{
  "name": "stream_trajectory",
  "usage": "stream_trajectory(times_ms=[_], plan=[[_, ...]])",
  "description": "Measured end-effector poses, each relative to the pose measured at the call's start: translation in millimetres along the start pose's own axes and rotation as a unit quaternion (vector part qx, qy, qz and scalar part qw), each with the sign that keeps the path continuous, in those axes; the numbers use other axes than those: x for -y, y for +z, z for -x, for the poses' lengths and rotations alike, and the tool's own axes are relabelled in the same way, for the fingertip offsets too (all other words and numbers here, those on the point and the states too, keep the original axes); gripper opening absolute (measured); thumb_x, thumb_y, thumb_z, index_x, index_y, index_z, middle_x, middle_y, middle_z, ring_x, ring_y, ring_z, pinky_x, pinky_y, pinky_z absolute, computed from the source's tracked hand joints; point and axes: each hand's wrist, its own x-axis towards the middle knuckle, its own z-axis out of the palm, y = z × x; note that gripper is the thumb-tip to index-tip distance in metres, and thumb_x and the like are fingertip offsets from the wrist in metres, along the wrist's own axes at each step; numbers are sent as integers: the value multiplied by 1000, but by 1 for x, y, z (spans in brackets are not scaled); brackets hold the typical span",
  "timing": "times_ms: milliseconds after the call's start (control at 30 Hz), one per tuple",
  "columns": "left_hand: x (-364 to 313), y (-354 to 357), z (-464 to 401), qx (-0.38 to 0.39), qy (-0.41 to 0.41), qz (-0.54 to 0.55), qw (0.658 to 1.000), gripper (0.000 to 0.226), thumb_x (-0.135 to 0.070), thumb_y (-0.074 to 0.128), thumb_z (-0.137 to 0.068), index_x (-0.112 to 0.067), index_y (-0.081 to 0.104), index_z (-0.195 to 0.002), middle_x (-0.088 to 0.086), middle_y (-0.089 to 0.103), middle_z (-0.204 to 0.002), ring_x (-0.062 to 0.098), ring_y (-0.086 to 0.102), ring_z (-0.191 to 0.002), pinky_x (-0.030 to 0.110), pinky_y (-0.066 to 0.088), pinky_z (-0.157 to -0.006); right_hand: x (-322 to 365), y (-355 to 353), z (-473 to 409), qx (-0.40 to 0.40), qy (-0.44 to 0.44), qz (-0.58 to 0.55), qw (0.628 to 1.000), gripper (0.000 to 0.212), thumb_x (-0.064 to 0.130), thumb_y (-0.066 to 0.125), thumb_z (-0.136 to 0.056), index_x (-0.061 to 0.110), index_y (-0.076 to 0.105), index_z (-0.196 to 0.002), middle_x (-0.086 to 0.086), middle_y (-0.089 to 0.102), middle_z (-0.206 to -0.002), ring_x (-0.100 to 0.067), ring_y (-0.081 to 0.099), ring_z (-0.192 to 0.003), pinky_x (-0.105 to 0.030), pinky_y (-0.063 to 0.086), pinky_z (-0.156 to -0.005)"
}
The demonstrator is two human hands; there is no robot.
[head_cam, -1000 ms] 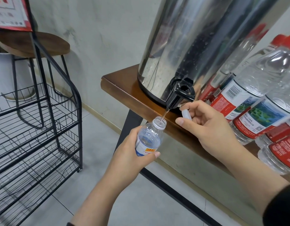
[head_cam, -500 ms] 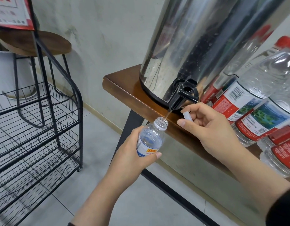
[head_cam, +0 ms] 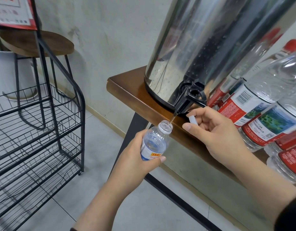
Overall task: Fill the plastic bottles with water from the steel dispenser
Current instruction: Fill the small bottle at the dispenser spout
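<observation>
Head cam: I see the left hand [head_cam: 135, 157] wrapped around a small plastic bottle [head_cam: 154, 142], mouth uncapped and tilted up under the black tap [head_cam: 188, 100] of the steel dispenser [head_cam: 202, 47]. Thin stream of water [head_cam: 173, 117] runs from spout into the bottle neck. Right hand [head_cam: 215, 132] sits just beside the tap, fingers curled, pinching a white cap [head_cam: 192, 119]. Dispenser stands on the wooden table [head_cam: 127, 87]; red-label bottles [head_cam: 264, 114] stacked to its right. Wire rack [head_cam: 35, 130] stands on the floor, left.
</observation>
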Motion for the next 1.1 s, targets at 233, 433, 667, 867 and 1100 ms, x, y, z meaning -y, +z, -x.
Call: stream_trajectory(times_ms=[233,433,667,867,1100], plan=[[1,0,0,0,-2,-1,1000,70,-40,86,-80,-55,43,-132,-26,63,-120,2,63,-113,30,59,-94,1,0,1,4,-3,13,1000,33,55,74,-70,36,69,-97,-5,65,-87,-32,52,-73,-35,43,-66],[2,0,-1,1,-2,0,1000,70,-41,86,-80,-57,42,-132,-27,62,-122,3,63,-115,34,59,-96,1,1,0,3,-4,-3,1000,31,53,74,-70,34,70,-95,-6,64,-87,-27,48,-69,-29,42,-64],[0,0,-1,2,-1,2,1000,69,-40,86,-80,-55,43,-132,-26,63,-121,4,63,-114,34,59,-95,0,1,0,1,-1,2,1000,31,54,74,-71,36,70,-96,-8,65,-89,-32,51,-72,-36,42,-66],[0,0,0,0,2,-3,1000,68,-41,85,-81,-56,43,-131,-26,63,-121,3,63,-113,31,59,-94,1,1,0,0,1,-1,1000,36,57,74,-68,34,70,-97,-4,65,-87,-18,49,-69,-29,43,-64],[-1,-1,0,2,0,-2,1000,68,-41,85,-81,-55,42,-132,-27,62,-122,2,62,-115,30,58,-95,1,2,0,-3,-2,0,1000,39,57,73,-68,32,70,-97,-3,64,-84,-17,48,-67,-24,41,-60]])
